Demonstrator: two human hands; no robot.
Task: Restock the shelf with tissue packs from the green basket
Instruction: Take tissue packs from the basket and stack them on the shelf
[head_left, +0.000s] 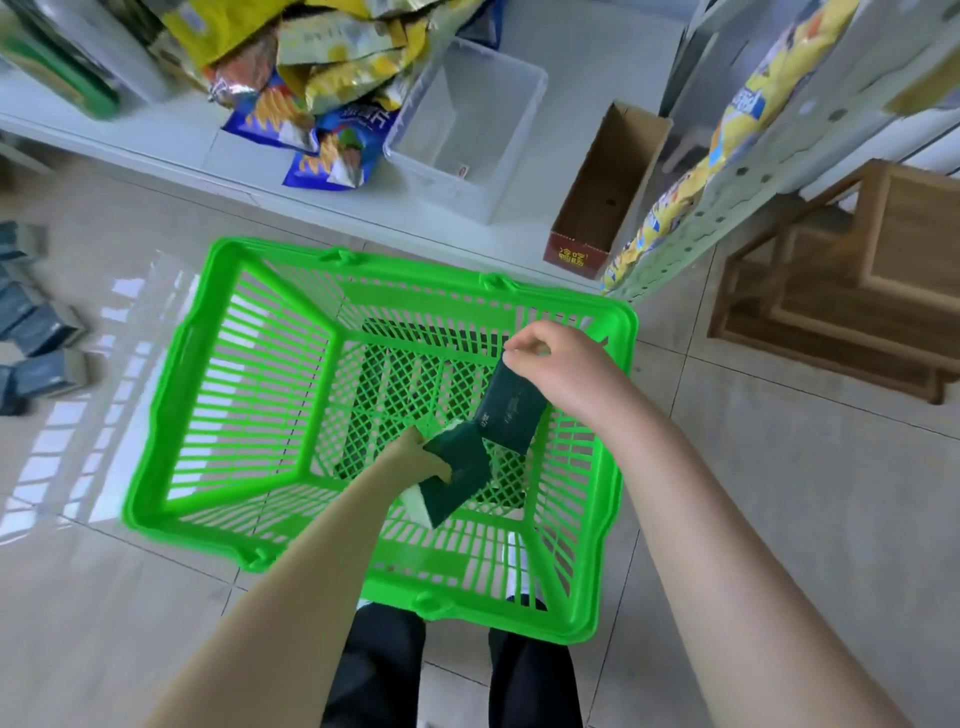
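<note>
A bright green basket (208, 395) stands on the tiled floor below me. Both of my hands reach into it. My left hand (415, 457) grips a dark green tissue pack (460, 480) with a white end, low in the basket. My right hand (550, 358) pinches the top edge of a second dark green tissue pack (511, 410), which hangs tilted above the basket floor. The two packs touch at their lower ends. I see no other packs in the basket.
A low white shelf (171, 150) ahead carries snack bags (332, 78), a clear plastic bin (467, 130) and an open cardboard box (602, 192). A perforated shelf upright (691, 228) with yellow bags stands at right, beside wooden frames (852, 270). Several grey-blue packs (36, 332) lie at left.
</note>
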